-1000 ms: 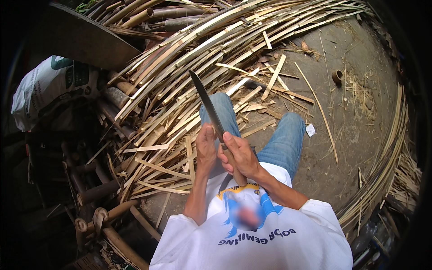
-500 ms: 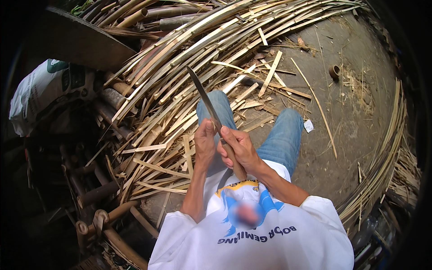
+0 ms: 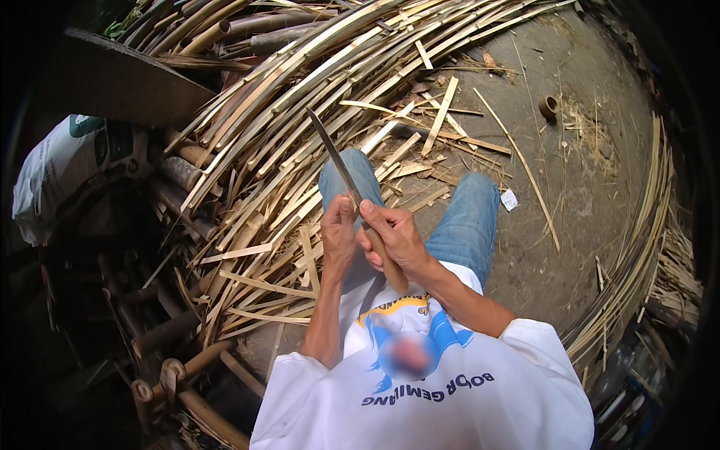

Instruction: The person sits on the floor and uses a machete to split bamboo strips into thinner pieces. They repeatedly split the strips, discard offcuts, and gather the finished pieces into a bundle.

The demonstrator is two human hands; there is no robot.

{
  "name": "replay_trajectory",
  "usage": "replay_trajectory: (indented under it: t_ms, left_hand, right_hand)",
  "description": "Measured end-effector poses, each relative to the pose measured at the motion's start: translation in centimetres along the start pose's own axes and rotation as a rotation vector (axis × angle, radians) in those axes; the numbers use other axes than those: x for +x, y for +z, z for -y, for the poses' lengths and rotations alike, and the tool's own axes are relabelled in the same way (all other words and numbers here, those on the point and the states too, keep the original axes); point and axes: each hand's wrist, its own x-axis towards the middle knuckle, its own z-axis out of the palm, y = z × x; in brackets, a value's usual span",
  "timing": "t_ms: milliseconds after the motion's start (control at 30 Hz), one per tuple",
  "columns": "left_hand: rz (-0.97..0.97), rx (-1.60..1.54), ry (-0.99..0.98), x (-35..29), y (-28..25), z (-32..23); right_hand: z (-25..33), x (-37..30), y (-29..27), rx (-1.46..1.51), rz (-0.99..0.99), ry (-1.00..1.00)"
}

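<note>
My right hand [image 3: 397,236] is wrapped round the wooden handle of a long, narrow-bladed knife [image 3: 328,142]. Its dark blade slants up and to the left over my left knee, and the handle's butt points back at my shirt. Close against the left side of the blade, near the handle, my left hand [image 3: 338,234] is closed with thumb and fingertips together. Whatever those fingers pinch, if anything, is too small to make out. Both hands are in front of my lap, between my jeans-clad knees.
Long split bamboo strips [image 3: 277,127] lie heaped ahead and left. Thin strips [image 3: 637,247] curve along the right. A short bamboo ring [image 3: 548,107] and a white scrap [image 3: 509,199] lie on the floor. At left are a white sack [image 3: 56,176] and a bamboo frame [image 3: 199,405].
The view has shifted slightly, so the floor things sit a little further left and higher. Both hands and the knife keep nearly the same pose.
</note>
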Motion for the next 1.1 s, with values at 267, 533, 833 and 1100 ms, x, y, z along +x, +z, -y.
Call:
replay_trajectory:
  t_ms: [267, 533, 833, 1100]
  left_hand:
    - [0.023, 0.010, -0.008, -0.1, -0.2, 0.4]
    - [0.072, 0.054, -0.087, -0.2, -0.3, 0.0]
    - [0.049, -0.006, -0.039, 0.8, -0.2, 1.2]
    - [0.000, 0.270, -0.013, 2.2, 0.2, -1.2]
  right_hand:
    - [-0.2, -0.1, -0.2, 0.078, 0.033, 0.011]
    - [-1.5, 0.2, -0.8, -0.142, -0.035, -0.087]
    - [-3.6, 2.2, -2.5, -0.586, -0.133, -0.428]
    - [-1.8, 2.3, -2.9, -0.239, -0.112, -0.189]
